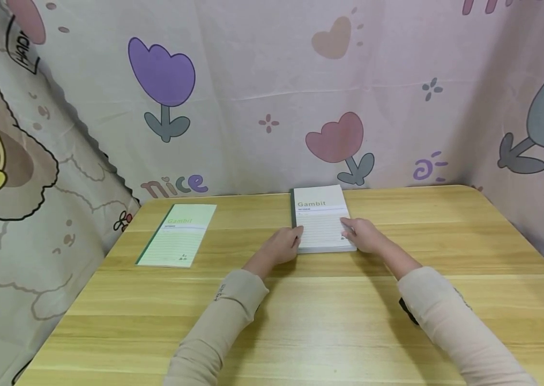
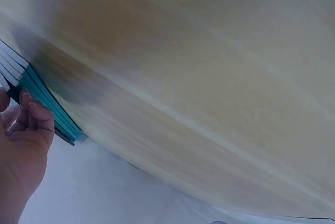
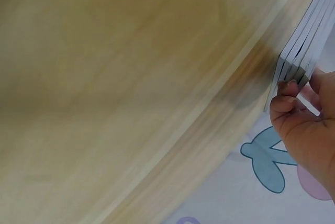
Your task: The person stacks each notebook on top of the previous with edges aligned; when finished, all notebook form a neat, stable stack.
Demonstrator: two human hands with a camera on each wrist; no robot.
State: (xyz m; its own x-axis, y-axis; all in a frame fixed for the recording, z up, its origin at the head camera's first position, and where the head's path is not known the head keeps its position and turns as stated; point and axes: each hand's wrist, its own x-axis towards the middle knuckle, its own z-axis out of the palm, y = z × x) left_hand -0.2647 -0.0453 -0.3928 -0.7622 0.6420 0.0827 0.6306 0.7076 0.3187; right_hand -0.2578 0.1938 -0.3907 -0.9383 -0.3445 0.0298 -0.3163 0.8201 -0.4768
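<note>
A stack of notebooks [image 1: 322, 230] lies at the far edge of the table, the top white cover printed "Gambit". Several teal spines [image 2: 49, 103] show in the left wrist view, and pale page edges [image 3: 301, 46] in the right wrist view. My left hand [image 1: 281, 245] pinches the stack's near left corner at the spine side, fingers curled. On the opposite side, my right hand [image 1: 365, 235] grips the near right part, thumb over the cover and fingers curled at the edge. How many notebooks each hand grips, I cannot tell.
One more green-spined notebook [image 1: 175, 236] lies flat on the table's left side. The wooden table [image 1: 329, 332] meets a patterned cloth backdrop [image 1: 243, 80] behind the stack. Cloth also hangs at the left and right. Something black [image 1: 408, 311] shows beside the right sleeve.
</note>
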